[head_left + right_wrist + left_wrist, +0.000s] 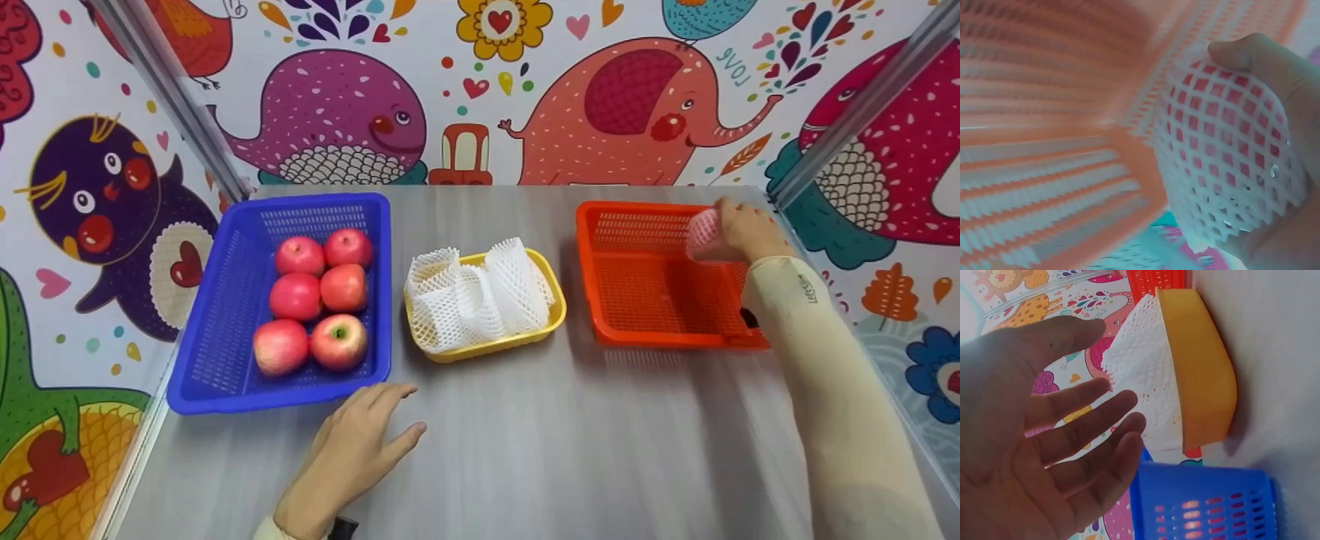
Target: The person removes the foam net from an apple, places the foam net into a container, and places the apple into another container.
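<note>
An apple in a white foam net (1224,129) is gripped by my right hand (750,231), over the far right part of the orange basket (679,337). In the right wrist view red skin shows through the mesh, with the thumb on one side. My left hand (358,439) hovers near the front right corner of the blue basket (285,400), fingers spread and nothing in them. Several bare red apples (295,296) sit in the blue basket. White foam nets (480,300) fill the yellow tray (499,349) between the two baskets.
The grey table (525,450) extends in front of the containers. Printed cartoon panels (465,90) stand behind and at both sides, joined by metal corner posts (855,105). The right side panel is close to the right forearm.
</note>
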Action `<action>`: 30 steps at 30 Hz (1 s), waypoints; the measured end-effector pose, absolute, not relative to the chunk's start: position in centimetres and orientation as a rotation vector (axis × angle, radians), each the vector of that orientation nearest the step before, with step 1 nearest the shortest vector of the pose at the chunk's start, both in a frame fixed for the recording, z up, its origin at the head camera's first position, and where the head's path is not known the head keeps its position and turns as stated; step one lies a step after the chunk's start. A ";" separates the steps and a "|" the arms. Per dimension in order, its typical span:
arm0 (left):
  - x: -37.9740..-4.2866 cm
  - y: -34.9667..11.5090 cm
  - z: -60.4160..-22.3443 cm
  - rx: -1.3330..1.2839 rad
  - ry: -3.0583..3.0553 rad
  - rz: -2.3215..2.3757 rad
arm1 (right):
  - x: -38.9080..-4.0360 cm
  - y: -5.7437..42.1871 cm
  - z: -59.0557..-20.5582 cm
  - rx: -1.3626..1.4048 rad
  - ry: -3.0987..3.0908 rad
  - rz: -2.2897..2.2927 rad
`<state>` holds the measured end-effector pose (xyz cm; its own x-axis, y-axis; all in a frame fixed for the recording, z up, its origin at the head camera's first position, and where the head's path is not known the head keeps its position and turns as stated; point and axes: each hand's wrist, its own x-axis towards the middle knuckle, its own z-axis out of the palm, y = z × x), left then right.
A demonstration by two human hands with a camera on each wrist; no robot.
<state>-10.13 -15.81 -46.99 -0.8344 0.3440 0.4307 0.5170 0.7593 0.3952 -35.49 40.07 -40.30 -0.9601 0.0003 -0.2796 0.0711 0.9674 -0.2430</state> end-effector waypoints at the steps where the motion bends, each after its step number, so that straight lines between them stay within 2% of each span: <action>1: -10.2 -15.8 -47.0 -0.670 -2.622 -0.729 | -35.3 39.3 -39.8 0.017 2.869 -0.388; 5: -10.2 -15.6 -46.9 -0.673 -2.630 -0.734 | -34.0 36.5 -38.0 -0.145 2.989 -0.397; 12: -10.3 -15.4 -46.7 -0.664 -2.659 -0.738 | -28.9 32.1 -36.6 -0.360 3.111 -0.476; 23: -10.6 -14.9 -46.9 -0.710 -2.638 -0.746 | -20.3 25.8 -38.2 -0.786 3.152 -0.598; 30: -10.5 -14.5 -47.0 -0.724 -2.643 -0.760 | -16.4 23.5 -40.5 -0.952 3.139 -0.687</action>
